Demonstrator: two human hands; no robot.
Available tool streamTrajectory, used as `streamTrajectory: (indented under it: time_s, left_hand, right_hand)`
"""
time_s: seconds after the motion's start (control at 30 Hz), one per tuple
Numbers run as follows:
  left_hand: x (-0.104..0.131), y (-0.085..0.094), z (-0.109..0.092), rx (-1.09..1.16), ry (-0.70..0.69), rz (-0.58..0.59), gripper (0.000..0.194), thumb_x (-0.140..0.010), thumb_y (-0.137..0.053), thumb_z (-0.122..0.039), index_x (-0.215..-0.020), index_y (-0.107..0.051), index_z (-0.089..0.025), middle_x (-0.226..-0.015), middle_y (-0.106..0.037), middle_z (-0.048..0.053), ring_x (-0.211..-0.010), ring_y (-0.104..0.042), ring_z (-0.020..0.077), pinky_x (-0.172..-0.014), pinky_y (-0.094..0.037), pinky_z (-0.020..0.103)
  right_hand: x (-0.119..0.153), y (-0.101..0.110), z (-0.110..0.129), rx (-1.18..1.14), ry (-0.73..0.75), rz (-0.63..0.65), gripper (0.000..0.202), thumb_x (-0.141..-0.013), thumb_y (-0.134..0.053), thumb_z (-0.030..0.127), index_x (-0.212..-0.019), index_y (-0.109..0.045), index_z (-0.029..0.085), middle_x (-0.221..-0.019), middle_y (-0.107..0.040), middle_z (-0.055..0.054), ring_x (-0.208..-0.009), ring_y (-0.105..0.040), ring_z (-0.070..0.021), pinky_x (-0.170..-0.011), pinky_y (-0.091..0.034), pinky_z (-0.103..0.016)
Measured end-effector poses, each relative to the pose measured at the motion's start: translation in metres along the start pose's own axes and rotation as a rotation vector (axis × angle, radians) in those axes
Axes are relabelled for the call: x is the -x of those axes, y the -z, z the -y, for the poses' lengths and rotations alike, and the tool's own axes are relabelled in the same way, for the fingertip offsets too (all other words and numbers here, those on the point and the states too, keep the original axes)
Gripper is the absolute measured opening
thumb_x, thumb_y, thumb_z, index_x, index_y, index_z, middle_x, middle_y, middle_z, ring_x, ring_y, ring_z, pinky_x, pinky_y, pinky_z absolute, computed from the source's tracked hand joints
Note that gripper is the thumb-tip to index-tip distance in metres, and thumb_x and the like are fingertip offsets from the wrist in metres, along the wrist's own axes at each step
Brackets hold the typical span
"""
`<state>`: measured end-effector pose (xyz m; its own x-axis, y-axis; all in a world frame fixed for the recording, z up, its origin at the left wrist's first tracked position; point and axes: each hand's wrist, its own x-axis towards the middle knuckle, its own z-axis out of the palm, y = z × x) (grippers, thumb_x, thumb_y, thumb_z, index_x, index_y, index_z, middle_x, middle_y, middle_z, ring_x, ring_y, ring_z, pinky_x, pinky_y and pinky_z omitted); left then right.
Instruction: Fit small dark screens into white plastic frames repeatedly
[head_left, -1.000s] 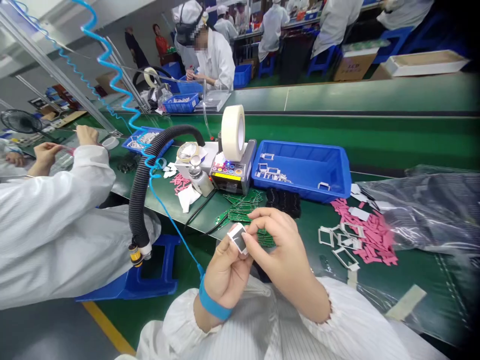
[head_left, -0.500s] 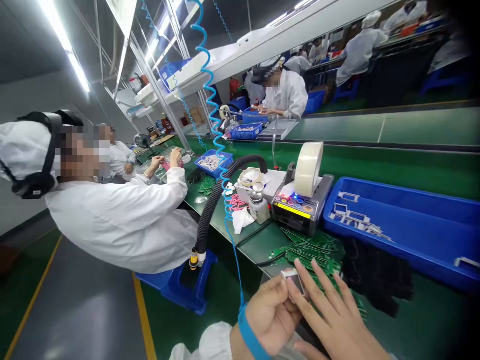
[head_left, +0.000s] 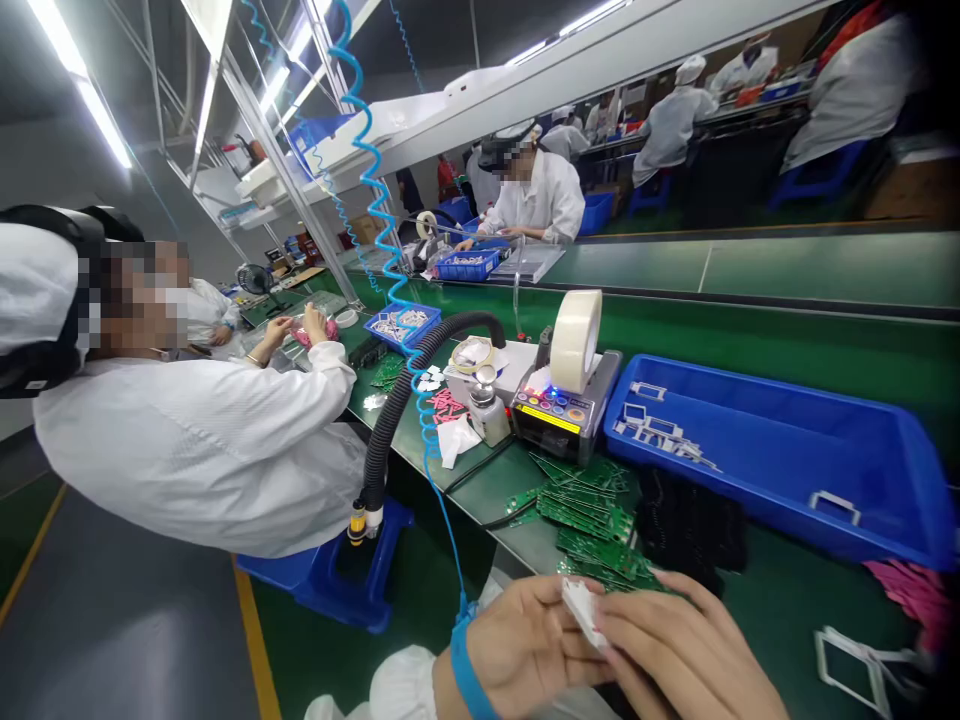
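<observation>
A small white plastic part (head_left: 585,612) is held up between my two hands, its edge towards me. My left hand (head_left: 517,640), with a blue wrist strap (head_left: 471,668), is palm up, its thumb and fingers around the near side of the part. From the right, my right hand (head_left: 682,650) grips the part's other side with its fingertips. The hands hide some of the part. Just beyond them lies a heap of green circuit boards (head_left: 589,515), with black strips (head_left: 690,525) to the right of it.
A blue tray (head_left: 757,400) holds white rectangular frames. More white frames (head_left: 851,670) and pink material (head_left: 911,600) lie at the right. A tape dispenser (head_left: 559,410), a bottle (head_left: 487,412) and a black hose (head_left: 386,430) stand behind. A co-worker (head_left: 202,450) sits at the left.
My right hand's spread fingers have come together on the white part, which has turned from its flat grey face to a white edge. The view has swung right.
</observation>
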<state>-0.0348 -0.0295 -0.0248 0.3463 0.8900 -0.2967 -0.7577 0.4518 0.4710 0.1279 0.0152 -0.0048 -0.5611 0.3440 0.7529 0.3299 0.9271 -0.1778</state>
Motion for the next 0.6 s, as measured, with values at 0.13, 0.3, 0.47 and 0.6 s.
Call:
streamTrajectory:
  time_s: [0.13,0.3,0.47,0.6]
  left_hand:
    - [-0.002,0.006,0.011,0.134,-0.051,-0.066,0.043,-0.062,-0.079,-0.024,-0.101,-0.067,-0.013,-0.081,-0.068,0.004,-0.066,-0.061,0.0085,-0.064,-0.045,0.022]
    - [0.003,0.015,-0.003,0.080,-0.065,-0.192,0.037,-0.069,-0.074,-0.026,-0.102,-0.066,-0.014,-0.082,-0.072,0.006,-0.075,-0.067,0.0154,-0.078,-0.049,0.031]
    - [0.008,0.029,-0.021,-0.008,-0.083,-0.324,0.029,-0.072,-0.071,-0.024,-0.098,-0.064,-0.014,-0.084,-0.073,0.006,-0.073,-0.067,0.0141,-0.078,-0.050,0.030]
    - [0.005,0.032,-0.022,-0.013,-0.063,-0.451,0.011,-0.080,-0.062,-0.019,-0.088,-0.063,-0.011,-0.081,-0.073,0.007,-0.071,-0.067,0.0135,-0.076,-0.051,0.029]
  right_hand:
    - [0.000,-0.005,0.006,-0.012,-0.030,0.066,0.014,-0.086,-0.052,0.019,-0.096,-0.062,0.020,-0.089,-0.070,-0.002,-0.081,-0.063,-0.0164,-0.087,-0.041,-0.036]
    - [0.005,0.014,-0.009,0.026,-0.244,0.071,0.013,-0.086,-0.054,0.023,-0.099,-0.058,0.022,-0.092,-0.069,-0.003,-0.085,-0.064,-0.0177,-0.089,-0.042,-0.040]
    - [0.015,0.033,-0.037,0.126,-0.593,0.121,0.016,-0.090,-0.046,0.028,-0.090,-0.061,0.021,-0.090,-0.069,-0.005,-0.085,-0.064,-0.0194,-0.076,-0.048,-0.036]
    - [0.007,0.014,-0.047,0.105,-0.686,0.375,0.013,-0.087,-0.052,0.022,-0.091,-0.064,0.021,-0.097,-0.068,-0.004,-0.089,-0.061,-0.0186,-0.080,-0.044,-0.035]
